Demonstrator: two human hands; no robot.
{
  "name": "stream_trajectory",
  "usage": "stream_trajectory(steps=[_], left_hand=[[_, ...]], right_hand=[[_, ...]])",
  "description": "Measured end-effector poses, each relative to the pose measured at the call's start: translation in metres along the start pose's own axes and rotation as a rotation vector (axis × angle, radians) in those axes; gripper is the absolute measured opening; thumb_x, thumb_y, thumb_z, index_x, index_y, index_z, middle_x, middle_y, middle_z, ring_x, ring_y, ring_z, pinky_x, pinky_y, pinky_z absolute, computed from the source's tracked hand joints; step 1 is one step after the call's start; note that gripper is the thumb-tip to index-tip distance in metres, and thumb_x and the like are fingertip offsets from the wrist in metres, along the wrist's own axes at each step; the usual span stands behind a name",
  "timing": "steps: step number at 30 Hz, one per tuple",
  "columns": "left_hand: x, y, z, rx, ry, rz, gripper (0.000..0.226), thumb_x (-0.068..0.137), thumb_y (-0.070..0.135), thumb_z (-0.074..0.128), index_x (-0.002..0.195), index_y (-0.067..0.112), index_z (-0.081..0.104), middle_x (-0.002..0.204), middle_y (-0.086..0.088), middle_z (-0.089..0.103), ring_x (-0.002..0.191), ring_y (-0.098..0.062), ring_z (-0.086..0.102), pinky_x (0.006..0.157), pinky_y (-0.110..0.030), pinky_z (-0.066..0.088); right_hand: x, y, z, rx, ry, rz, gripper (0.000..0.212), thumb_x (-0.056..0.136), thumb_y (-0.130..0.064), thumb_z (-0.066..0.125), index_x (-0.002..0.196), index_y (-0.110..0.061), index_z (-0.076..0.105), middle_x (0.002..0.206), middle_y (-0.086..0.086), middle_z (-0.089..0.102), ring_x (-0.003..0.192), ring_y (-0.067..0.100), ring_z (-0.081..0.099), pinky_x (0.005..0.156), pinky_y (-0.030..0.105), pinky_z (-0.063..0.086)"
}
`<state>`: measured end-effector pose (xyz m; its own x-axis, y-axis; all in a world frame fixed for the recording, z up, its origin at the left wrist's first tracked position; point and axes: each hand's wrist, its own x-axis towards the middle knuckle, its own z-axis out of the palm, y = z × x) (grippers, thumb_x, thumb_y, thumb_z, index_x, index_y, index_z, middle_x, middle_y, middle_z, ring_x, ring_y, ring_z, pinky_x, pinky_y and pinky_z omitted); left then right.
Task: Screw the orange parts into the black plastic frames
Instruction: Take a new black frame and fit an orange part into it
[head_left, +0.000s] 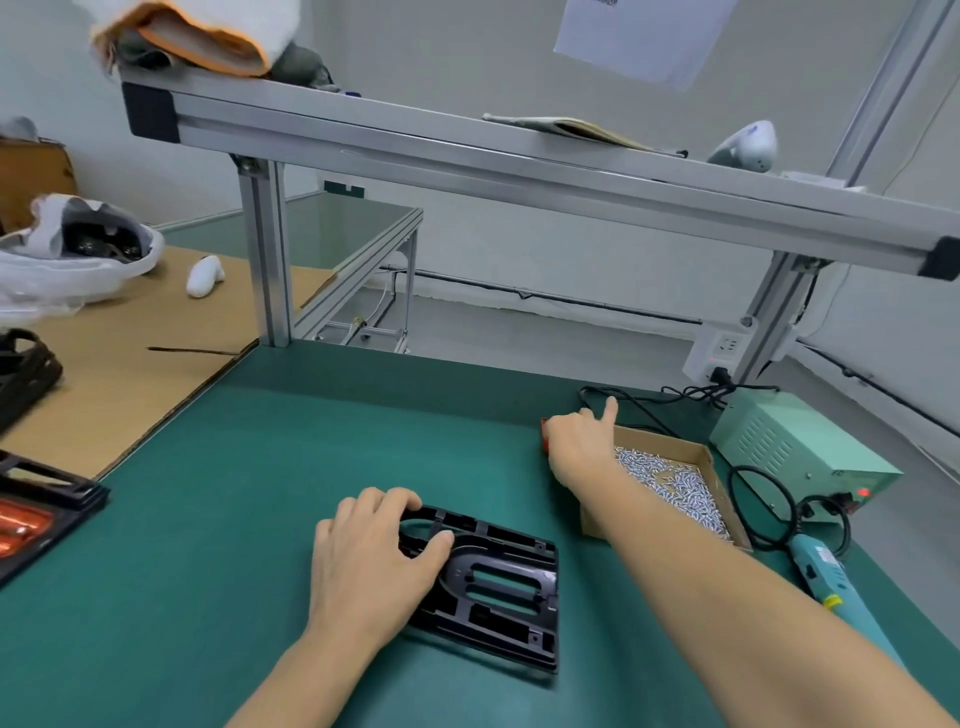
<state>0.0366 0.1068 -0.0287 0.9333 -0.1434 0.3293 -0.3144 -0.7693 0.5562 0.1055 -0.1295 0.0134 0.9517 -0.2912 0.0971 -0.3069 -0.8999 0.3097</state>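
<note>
A black plastic frame (498, 587) lies flat on the green mat near the front. My left hand (374, 556) grips its left end, fingers curled over the far edge and thumb on the inner rim. My right hand (582, 441) reaches to the far right and covers a small orange-red part (544, 434), of which only the left edge shows; the fingers curl over it and the index finger points up. I cannot tell whether the part is gripped.
A cardboard box of small silver screws (670, 483) sits right of the frame. A teal electric screwdriver (826, 577) and its green power supply (795, 447) are at the right. Stacked black frames with orange parts (36, 514) lie at the left edge.
</note>
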Motion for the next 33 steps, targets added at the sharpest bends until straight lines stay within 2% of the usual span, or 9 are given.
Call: stream_trajectory(steps=[3, 7, 9, 12, 15, 18, 20, 23, 33], left_hand=[[0.001, 0.000, -0.001, -0.003, 0.001, -0.003, 0.031, 0.081, 0.060, 0.050, 0.104, 0.040, 0.052, 0.099, 0.022, 0.046, 0.105, -0.006, 0.042, 0.090, -0.024, 0.024], [0.001, 0.001, -0.002, -0.009, -0.001, -0.004, 0.030, 0.081, 0.060, 0.050, 0.103, 0.040, 0.053, 0.098, 0.023, 0.045, 0.107, -0.005, 0.041, 0.090, -0.024, 0.021], [0.001, 0.003, -0.004, -0.027, 0.019, 0.010, 0.027, 0.082, 0.056, 0.054, 0.102, 0.038, 0.055, 0.101, 0.023, 0.047, 0.110, -0.006, 0.041, 0.092, -0.024, 0.020], [0.001, 0.006, -0.009, -0.082, 0.065, 0.035, 0.024, 0.084, 0.043, 0.061, 0.106, 0.032, 0.059, 0.106, 0.021, 0.049, 0.114, -0.007, 0.041, 0.094, -0.024, 0.019], [0.000, 0.012, -0.018, -0.289, 0.102, 0.050, 0.023, 0.086, 0.029, 0.065, 0.108, 0.029, 0.062, 0.108, 0.022, 0.053, 0.109, -0.002, 0.044, 0.093, -0.022, 0.025], [-0.001, 0.024, -0.027, -0.628, 0.039, -0.028, 0.022, 0.088, 0.021, 0.064, 0.104, 0.037, 0.062, 0.101, 0.025, 0.059, 0.091, 0.007, 0.050, 0.077, -0.007, 0.035], [-0.002, 0.034, -0.029, -0.839, -0.049, -0.076, 0.026, 0.089, 0.014, 0.063, 0.106, 0.033, 0.064, 0.101, 0.018, 0.067, 0.088, 0.001, 0.056, 0.074, -0.004, 0.039], [-0.007, 0.047, -0.031, -1.085, -0.171, -0.115, 0.030, 0.090, 0.006, 0.060, 0.111, 0.026, 0.065, 0.099, 0.013, 0.072, 0.090, 0.003, 0.063, 0.075, -0.005, 0.044], [-0.016, 0.064, -0.028, -1.387, -0.295, -0.225, 0.021, 0.087, 0.005, 0.059, 0.103, 0.014, 0.071, 0.069, 0.000, 0.064, 0.064, -0.009, 0.059, 0.061, -0.018, 0.052]], right_hand=[[-0.003, 0.000, 0.002, -0.012, 0.089, -0.080, 0.024, 0.079, 0.003, 0.050, 0.084, -0.019, 0.054, 0.071, 0.000, 0.052, 0.102, 0.025, 0.054, 0.117, 0.051, 0.005], [-0.015, 0.003, 0.007, 0.155, 0.248, -0.110, 0.018, 0.092, -0.010, 0.047, 0.096, -0.020, 0.061, 0.092, -0.002, 0.067, 0.104, 0.022, 0.055, 0.115, 0.042, 0.006], [-0.025, 0.004, 0.004, 0.461, 0.347, -0.078, 0.016, 0.095, -0.021, 0.052, 0.102, -0.024, 0.067, 0.098, -0.007, 0.070, 0.101, 0.016, 0.056, 0.111, 0.036, 0.010], [-0.052, 0.005, -0.011, 1.171, 0.373, -0.032, 0.012, 0.089, -0.017, 0.065, 0.086, -0.028, 0.069, 0.087, -0.013, 0.071, 0.088, 0.006, 0.060, 0.096, 0.031, 0.035], [-0.089, 0.006, -0.025, 1.739, 0.205, -0.021, 0.017, 0.087, -0.008, 0.067, 0.082, -0.023, 0.073, 0.081, -0.012, 0.073, 0.079, 0.000, 0.062, 0.082, 0.020, 0.042], [-0.117, 0.011, -0.031, 2.036, -0.031, 0.001, 0.012, 0.082, -0.015, 0.069, 0.086, -0.020, 0.078, 0.089, -0.005, 0.072, 0.082, 0.007, 0.057, 0.083, 0.024, 0.042], [-0.131, 0.014, -0.033, 2.152, -0.160, 0.012, 0.017, 0.072, -0.020, 0.071, 0.087, -0.020, 0.079, 0.094, 0.001, 0.073, 0.085, 0.012, 0.059, 0.087, 0.029, 0.043], [-0.146, 0.017, -0.034, 2.212, -0.250, 0.026, 0.022, 0.068, -0.020, 0.070, 0.088, -0.017, 0.079, 0.096, 0.003, 0.073, 0.085, 0.011, 0.064, 0.090, 0.031, 0.044], [-0.172, 0.026, -0.033, 2.253, -0.322, 0.089, 0.020, 0.069, -0.017, 0.068, 0.085, -0.017, 0.079, 0.093, 0.004, 0.074, 0.083, 0.012, 0.069, 0.092, 0.032, 0.045]])
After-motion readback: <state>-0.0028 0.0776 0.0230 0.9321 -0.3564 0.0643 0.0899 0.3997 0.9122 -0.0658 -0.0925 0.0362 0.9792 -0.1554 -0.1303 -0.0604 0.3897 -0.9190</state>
